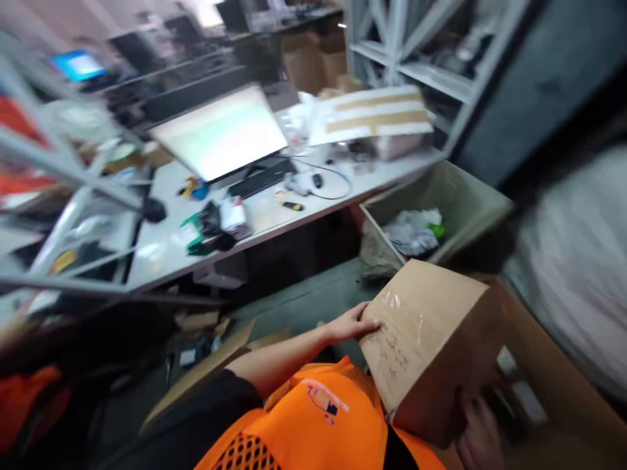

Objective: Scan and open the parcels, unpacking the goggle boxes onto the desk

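Both hands were on a plain brown cardboard box (431,339) with faint handwriting and a strip of clear tape on its upper face. It was carried close against the chest, above the orange mesh vest (318,418), and tilted so that one corner pointed away from the body.

Left hand (350,324): flat against the box's near-left edge, fingers extended and pressing inward, the forearm running back across the vest. The grip here was a closed, steadying press on the box rather than a wrap around it.

Right hand (477,434): low at the box's underside corner, blurred, fingers curled beneath it. It looked to be bearing the weight, which would explain the tilt; its grip was closed on the box.

Just beside the box on the right lay a large open brown carton (553,385), its wall running diagonally. Beyond, on the floor, stood an open grey-green bin (470,202) with crumpled white wrapping inside.

Well apart, a long white bench (274,215) carried a lit monitor (220,134), a black keyboard (259,179) and a flattened taped carton (372,114). Metal shelving (416,59) stood behind. The whole view was motion-blurred.
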{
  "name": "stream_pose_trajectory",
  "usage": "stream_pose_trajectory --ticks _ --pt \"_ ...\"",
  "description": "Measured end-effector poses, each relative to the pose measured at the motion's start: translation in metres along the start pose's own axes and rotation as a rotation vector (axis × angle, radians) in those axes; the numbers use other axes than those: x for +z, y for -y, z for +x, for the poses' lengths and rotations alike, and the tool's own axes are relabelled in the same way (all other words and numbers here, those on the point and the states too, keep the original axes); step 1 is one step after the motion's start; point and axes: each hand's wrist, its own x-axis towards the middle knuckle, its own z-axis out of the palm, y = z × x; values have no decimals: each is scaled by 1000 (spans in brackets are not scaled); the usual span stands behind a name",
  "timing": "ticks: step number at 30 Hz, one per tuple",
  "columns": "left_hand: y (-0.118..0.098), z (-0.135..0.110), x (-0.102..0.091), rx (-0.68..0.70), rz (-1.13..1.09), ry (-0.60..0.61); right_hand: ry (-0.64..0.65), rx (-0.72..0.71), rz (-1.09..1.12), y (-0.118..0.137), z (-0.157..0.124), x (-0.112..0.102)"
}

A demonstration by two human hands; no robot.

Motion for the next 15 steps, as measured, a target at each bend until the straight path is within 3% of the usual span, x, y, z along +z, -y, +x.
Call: stream_pose_trajectory --ticks 4,7,9,11,13,15 --pt "7 -111 -143 28 -424 -81 314 -164 33 67 -20 164" --pt "27 -195 -219 89 -607 -236 602 -121 -1 98 -53 281" --pt "43 -242 -252 122 -683 -379 789 -80 -60 111 -77 345" --pt "59 -280 -271 168 -734 -521 958 -38 -149 121 -93 399" --pt "73 -309 -279 215 -773 -649 1074 -17 -250 126 -99 442" --pt "84 -330 -278 246 -808 -763 1099 -44 -360 127 -92 475"
